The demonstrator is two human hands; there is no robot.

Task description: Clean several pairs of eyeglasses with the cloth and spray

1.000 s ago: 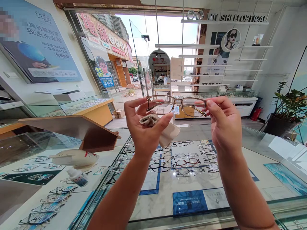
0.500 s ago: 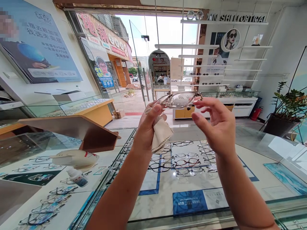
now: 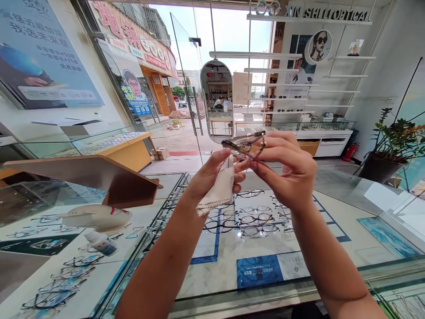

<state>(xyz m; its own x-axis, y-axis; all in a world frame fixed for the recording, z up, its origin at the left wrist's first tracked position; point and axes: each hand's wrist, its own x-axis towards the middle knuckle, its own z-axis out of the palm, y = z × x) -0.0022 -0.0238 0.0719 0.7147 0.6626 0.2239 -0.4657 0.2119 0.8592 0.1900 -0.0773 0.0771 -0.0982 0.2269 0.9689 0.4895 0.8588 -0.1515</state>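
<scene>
A pair of eyeglasses (image 3: 239, 148) is held up in front of me, turned nearly edge-on. My right hand (image 3: 292, 175) is closed on it, thumb and fingers pinching the frame near its right side. Beside it, my left hand (image 3: 205, 177) is closed round a cream cleaning cloth (image 3: 217, 190) with a zigzag edge, which hangs down over the palm. The left thumb and fingers come up against the near side of the eyeglasses; whether they grip it too is partly hidden by the cloth.
Under my hands, a glass display counter holds rows of spectacles (image 3: 255, 218) and a blue-and-white card (image 3: 260, 271). At left are a small white bottle (image 3: 101, 243), a cream rounded object (image 3: 96, 218) and a brown angled stand (image 3: 131, 195). A mirror (image 3: 217, 106) stands beyond.
My right hand has moved inward and closed on the eyeglasses, which has turned from facing me to nearly edge-on. The cloth has swung left with my left hand. The view has tilted down slightly.
</scene>
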